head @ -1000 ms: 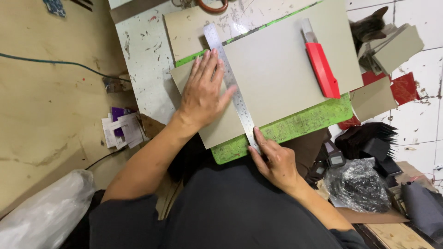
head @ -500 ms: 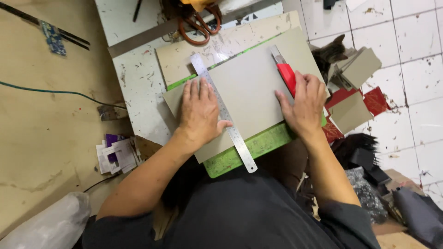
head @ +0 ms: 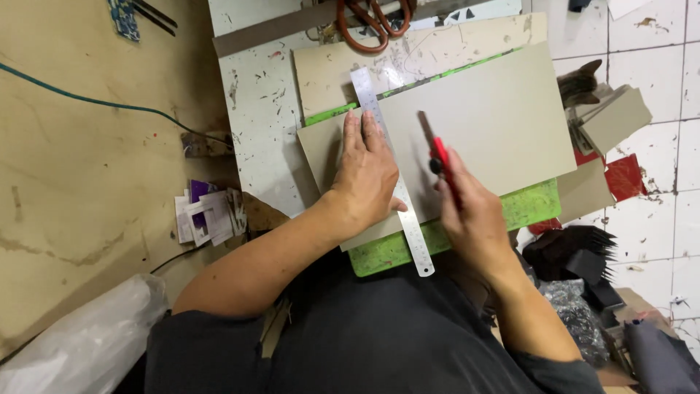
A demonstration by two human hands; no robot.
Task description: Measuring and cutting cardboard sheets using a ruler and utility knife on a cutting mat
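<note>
My left hand (head: pixel 369 174) lies flat on a grey cardboard sheet (head: pixel 503 124) and presses down a long steel ruler (head: pixel 408 219) that runs across the sheet. The sheet rests on a green cutting mat (head: pixel 532 208). My right hand (head: pixel 470 211) grips a red utility knife (head: pixel 440 159) with its blade extended, held over the sheet just to the right of the ruler.
Orange-handled scissors (head: pixel 368 22) lie at the far edge of the white speckled table (head: pixel 255 109). A second cardboard sheet (head: pixel 437 55) lies under the mat. Cardboard offcuts (head: pixel 612 120), red scraps (head: pixel 627 179) and dark bags (head: pixel 576 255) sit on the tiled floor at right. Paper pieces (head: pixel 208 215) lie at left.
My right hand left the ruler's near end, took hold of the red knife lying on the sheet, and has brought it over beside the ruler. My left hand stays on the ruler.
</note>
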